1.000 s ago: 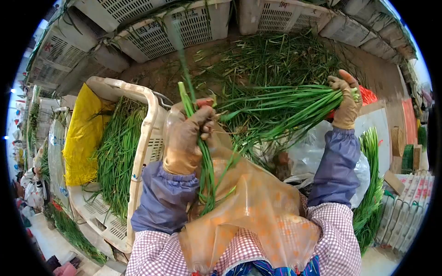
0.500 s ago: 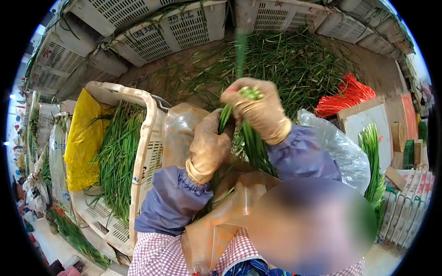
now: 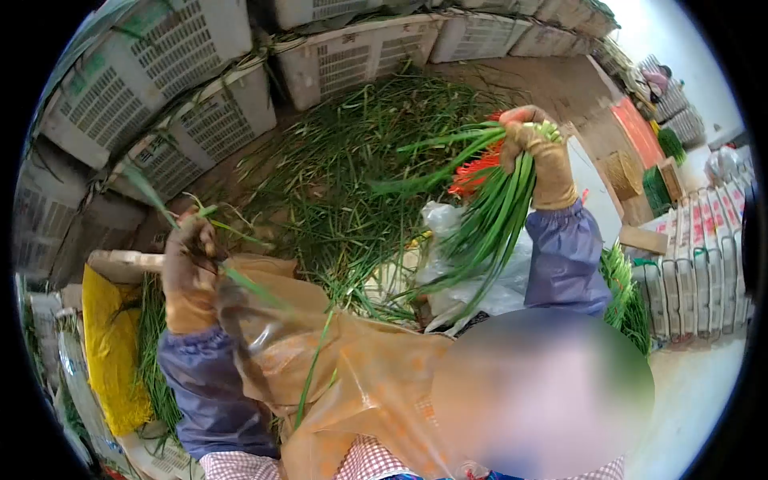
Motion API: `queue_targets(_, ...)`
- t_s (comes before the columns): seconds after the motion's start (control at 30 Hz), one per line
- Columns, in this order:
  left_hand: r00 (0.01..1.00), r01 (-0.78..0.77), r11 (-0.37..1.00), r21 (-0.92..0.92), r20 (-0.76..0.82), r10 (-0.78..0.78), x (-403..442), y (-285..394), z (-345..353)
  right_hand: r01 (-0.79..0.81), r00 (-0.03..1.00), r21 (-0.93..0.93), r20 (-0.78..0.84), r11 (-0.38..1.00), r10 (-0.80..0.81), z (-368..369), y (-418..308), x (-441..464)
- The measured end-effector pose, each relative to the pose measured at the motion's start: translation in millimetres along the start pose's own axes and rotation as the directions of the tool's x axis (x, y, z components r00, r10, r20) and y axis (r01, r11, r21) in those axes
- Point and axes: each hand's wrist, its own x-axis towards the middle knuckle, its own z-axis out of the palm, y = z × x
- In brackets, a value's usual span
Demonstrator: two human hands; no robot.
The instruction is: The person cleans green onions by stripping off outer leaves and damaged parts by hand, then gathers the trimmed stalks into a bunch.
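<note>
High on the right, my right hand (image 3: 546,164), in a tan glove, is closed around a bunch of garlic chives (image 3: 500,212). Pale cut ends poke out above the fist, and the long green leaves fan down and to the left. My left hand (image 3: 190,268), in a dirt-darkened glove, is raised at the left with curled fingers. A few loose chive leaves (image 3: 214,214) stick out of it, partly smeared by motion. A tan plastic apron (image 3: 352,368) covers my lap, with a single leaf (image 3: 314,368) lying on it.
Loose green leaves (image 3: 344,160) heap on the floor ahead, ringed by pale crates (image 3: 344,64). Red ties (image 3: 472,172) and a clear plastic bag (image 3: 512,276) are near my right arm. More chives (image 3: 628,300) stand at right; a yellow sack (image 3: 112,352) hangs at left.
My hands have moved apart: the left went left with loose leaves, the right went up and right with the bunch. The view has turned toward the right.
</note>
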Motion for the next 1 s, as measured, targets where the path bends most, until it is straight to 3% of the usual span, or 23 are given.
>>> queue_targets(0.03, 0.992, -0.036, 0.998, 0.050, -0.119, 0.041, -4.4, 4.8, 23.5, -0.011, 0.999, 0.102, 0.038, 0.995, 0.007, -0.9, 0.9, -7.8)
queue_targets(0.07, 0.999, -0.041, 0.960, 0.277, 0.030, 0.034, -0.9, 8.4, 32.1, -0.009, 0.999, 0.099, 0.033, 0.995, 0.006, -1.4, 1.1, -14.8)
queue_targets(0.1, 0.988, -0.151, 0.780, 0.608, 0.123, 0.096, 10.4, 2.6, 33.1, -0.055, 0.995, 0.226, 0.098, 0.973, 0.034, -0.7, 1.7, -20.8)
queue_targets(0.13, 0.966, -0.259, 0.480, 0.838, 0.230, 0.120, 24.5, -8.5, 29.0, -0.108, 0.985, 0.346, 0.168, 0.932, 0.051, 1.3, 2.6, -25.6)
queue_targets(0.17, 0.759, -0.552, -0.137, 0.823, 0.563, 0.326, 35.7, -20.4, 22.1, -0.139, 0.981, 0.357, 0.177, 0.924, 0.080, 6.0, 2.0, -29.7)
queue_targets(0.2, 0.663, -0.635, -0.255, 0.729, 0.684, 0.304, 26.6, -22.3, 39.1, -0.168, 0.972, 0.377, 0.219, 0.911, 0.088, 9.2, 1.6, -34.1)
queue_targets(0.23, 0.784, -0.604, -0.114, 0.789, 0.614, 0.090, 16.4, -17.7, 58.2, -0.170, 0.969, 0.401, 0.233, 0.900, 0.080, 14.2, 2.3, -37.3)
queue_targets(0.27, 0.839, -0.529, 0.015, 0.849, 0.525, -0.142, 5.4, -15.7, 77.5, -0.175, 0.966, 0.422, 0.248, 0.890, 0.072, 18.8, 3.6, -39.8)
queue_targets(0.33, 0.785, -0.558, 0.336, 0.759, 0.614, -0.084, -12.3, -32.5, 104.6, -0.205, 0.954, 0.434, 0.290, 0.877, 0.080, 24.1, 6.0, -42.5)
queue_targets(0.4, 0.638, -0.704, 0.446, 0.553, 0.768, 0.055, -25.4, -48.5, 127.7, -0.235, 0.940, 0.446, 0.332, 0.864, 0.084, 31.3, 7.0, -44.1)
queue_targets(0.47, 0.633, -0.460, 0.763, 0.455, 0.771, -0.079, -41.1, -59.3, 143.3, -0.247, 0.946, 0.454, 0.306, 0.856, 0.111, 38.1, 6.0, -45.6)
queue_targets(0.53, 0.654, -0.431, 0.748, 0.505, 0.746, -0.127, -52.0, -65.3, 151.5, -0.242, 0.945, 0.455, 0.311, 0.857, 0.102, 42.5, 8.4, -45.1)
queue_targets(0.57, 0.582, -0.509, 0.750, 0.421, 0.811, -0.060, -51.3, -71.6, 150.6, -0.263, 0.941, 0.442, 0.312, 0.858, 0.128, 42.6, 10.6, -46.0)
queue_targets(0.6, 0.582, -0.573, 0.664, 0.480, 0.809, -0.082, -54.2, -74.0, 150.7, -0.283, 0.938, 0.429, 0.312, 0.858, 0.154, 44.4, 11.1, -47.1)
queue_targets(0.73, 0.662, -0.492, 0.653, 0.576, 0.735, -0.150, -55.0, -88.8, 148.6, -0.313, 0.943, 0.254, 0.195, 0.915, 0.268, 58.8, 10.1, -50.1)
queue_targets(0.8, 0.708, -0.448, 0.640, 0.624, 0.684, -0.172, -52.0, -97.2, 144.1, -0.239, 0.969, 0.214, 0.108, 0.947, 0.221, 62.7, 12.9, -48.4)
queue_targets(0.87, 0.635, -0.616, 0.619, 0.488, 0.772, 0.022, -42.0, -107.6, 139.5, -0.168, 0.984, 0.138, 0.078, 0.976, 0.158, 60.3, 21.5, -46.3)
queue_targets(0.9, 0.530, -0.749, 0.525, 0.404, 0.841, 0.109, -38.5, -107.3, 138.9, -0.140, 0.989, 0.212, 0.066, 0.967, 0.129, 62.9, 23.8, -46.7)
queue_targets(1.0, 0.479, -0.791, 0.478, 0.382, 0.873, 0.094, -40.1, -111.6, 141.8, -0.069, 0.998, 0.221, 0.018, 0.973, 0.067, 63.9, 15.8, -48.3)
